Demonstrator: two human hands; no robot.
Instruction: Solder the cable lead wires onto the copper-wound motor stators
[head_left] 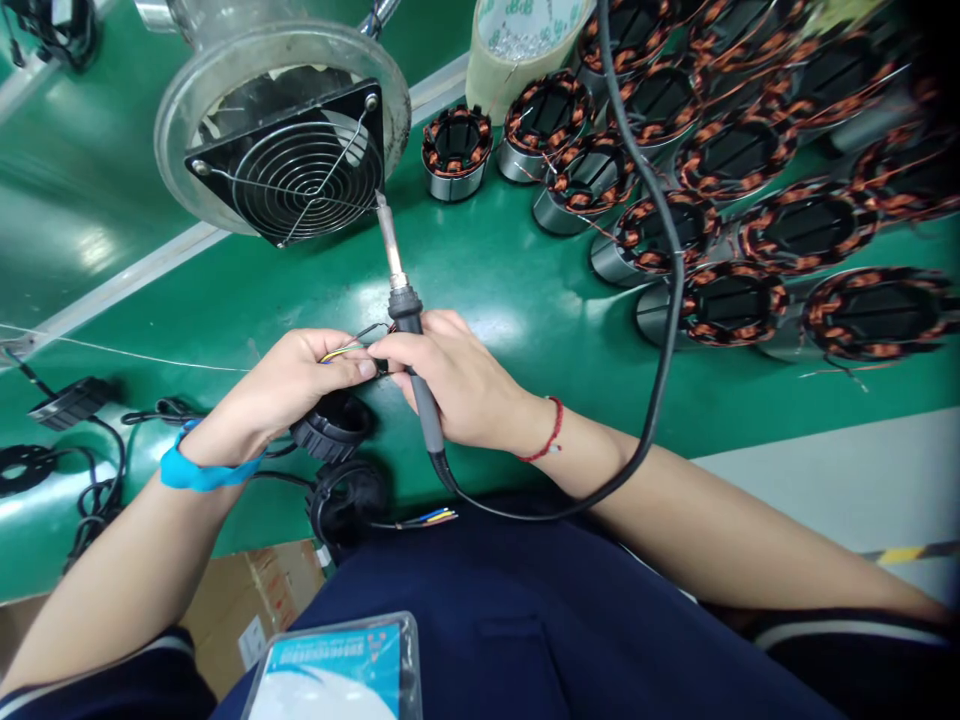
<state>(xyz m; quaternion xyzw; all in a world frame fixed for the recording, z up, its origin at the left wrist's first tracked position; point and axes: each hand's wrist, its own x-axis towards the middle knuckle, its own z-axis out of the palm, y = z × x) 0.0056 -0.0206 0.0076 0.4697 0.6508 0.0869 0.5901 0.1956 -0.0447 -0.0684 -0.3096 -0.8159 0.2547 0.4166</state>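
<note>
- While a clear-cased badge (337, 670) sits closest, bottom of frame, a dark-blue shirt (585, 600) fills the space beside it.
- Lower centre-left: black housing (346, 495) on the green table (525, 290); loose lead ends (435, 517) (blue, yellow, red) near it, unheld.
- Just above: another black housing (335, 425), under the left fingers; contact unclear.
- Left grip (296, 380), centre-left, blue wristband (210, 470): pinched on coloured wires (341, 353). Wires at frame centre, between the hands.
- Right grip (472, 385), centre, red bracelet (555, 432): grasping soldering iron (407, 308) by its handle; thumb and forefinger also at the wire bundle, exact hold hidden.
- Iron tip points to upper centre, away from wires, next to fan corner; cord (667, 230) loops right.
- Step, my read: sorting or lining up wire ends for soldering, iron parked in hand.
- Next move probably calls for steady, separated ends, then tip turned down onto the joint, clear of fingers.
- Thin pale strand (135, 352), left; solder or not, can't tell.
- Far: grilled fan (315, 185) upper left, tape-roll tub (495, 80) upper centre, copper-wound stators (735, 150) upper right.
</note>
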